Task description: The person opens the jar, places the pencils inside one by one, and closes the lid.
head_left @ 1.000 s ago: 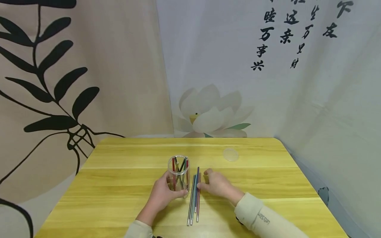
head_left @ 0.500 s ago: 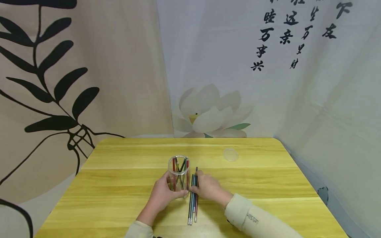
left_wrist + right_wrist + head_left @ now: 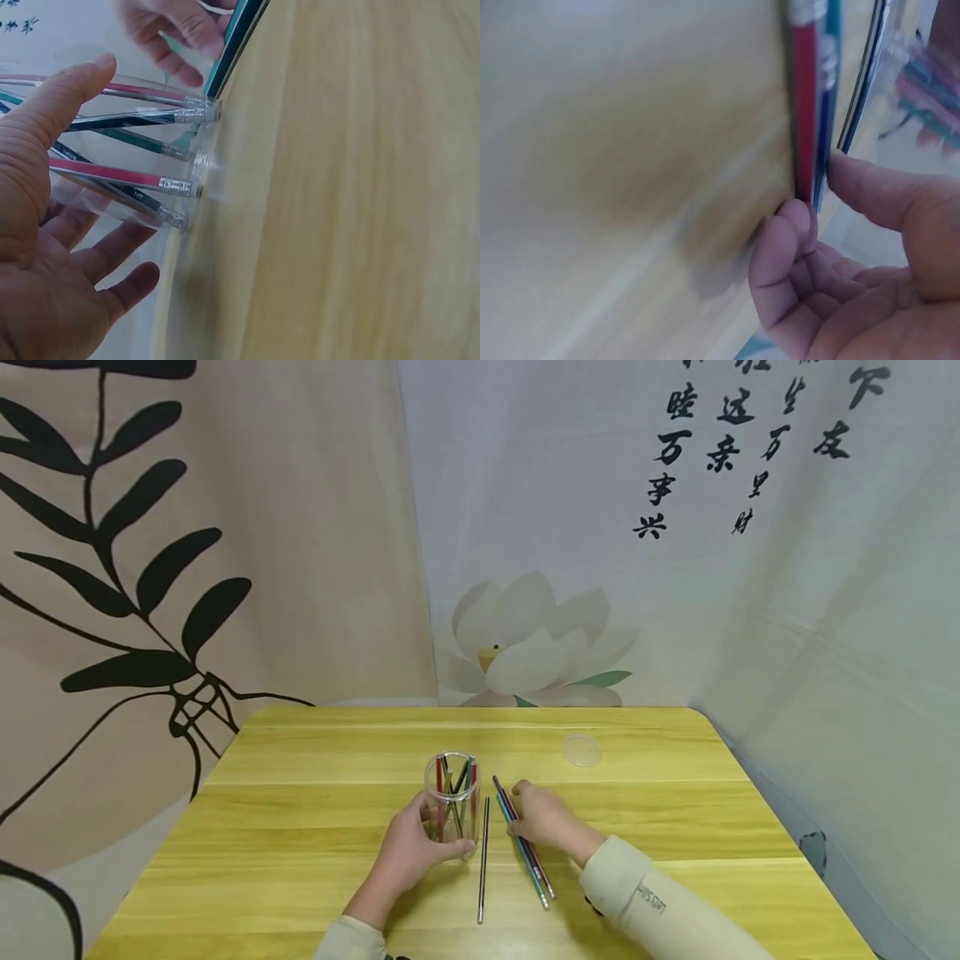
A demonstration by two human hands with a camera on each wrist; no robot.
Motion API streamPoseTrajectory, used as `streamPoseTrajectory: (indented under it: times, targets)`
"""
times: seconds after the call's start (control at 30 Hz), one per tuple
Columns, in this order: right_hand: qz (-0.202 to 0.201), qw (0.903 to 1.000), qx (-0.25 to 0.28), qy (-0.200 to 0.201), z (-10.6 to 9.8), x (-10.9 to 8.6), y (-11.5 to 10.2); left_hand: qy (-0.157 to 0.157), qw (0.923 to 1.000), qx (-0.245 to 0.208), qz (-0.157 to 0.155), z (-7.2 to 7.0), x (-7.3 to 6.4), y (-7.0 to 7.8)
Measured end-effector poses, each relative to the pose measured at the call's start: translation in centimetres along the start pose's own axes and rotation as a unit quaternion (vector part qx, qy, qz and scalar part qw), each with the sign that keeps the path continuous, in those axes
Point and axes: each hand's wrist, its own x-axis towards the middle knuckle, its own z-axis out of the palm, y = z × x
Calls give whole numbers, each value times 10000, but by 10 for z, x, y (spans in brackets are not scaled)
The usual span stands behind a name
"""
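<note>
- The pencils (image 3: 805, 112) I pinch: smooth paint, faintly glossy.
- Their ferrules (image 3: 808, 12): bright, silvery metal.
- My cup (image 3: 452, 798): clear, smooth, shiny; glass or plastic, I can't tell.
- The round disc (image 3: 581, 750): clear, plastic-looking.
- The tabletop (image 3: 300, 827): smooth wood grain, slight sheen.
- My right sleeve (image 3: 637, 893): matt cloth.
- The backdrop (image 3: 337, 527): creased matt cloth.

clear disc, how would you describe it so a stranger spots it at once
On the wooden table, look just inside the far edge, right of centre. Beyond the right hand lies the clear disc. It is flat and round, while the see-through jar in the left hand stands tall.
</note>
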Motion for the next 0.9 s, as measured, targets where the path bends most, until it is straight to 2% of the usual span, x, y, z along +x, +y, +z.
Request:
streamPoseTrajectory:
  times: [0.13,0.2,0.43,0.7,0.83,0.9]
  targets:
    - [351,9987,-323,165,-16,7,16,-24,10000,-5,-6,-1,0,-1]
    - [413,9980,-455,118,-21,10,22,1,10000,-3,-19,-1,0,-1]
    - [202,9985,-462,-218,-25,13,25,-4,10000,-18,7,-2,0,-2]
    - [165,9993,-318,138,-23,10,25,-29,10000,3,41,-1,1,-2]
    - [179,9988,140,427,-35,5,23,-39,10000,11,49,-1,0,-2]
    - [34,9961,601,649,-48,4,19,-51,10000,-1,52,0,0,-3]
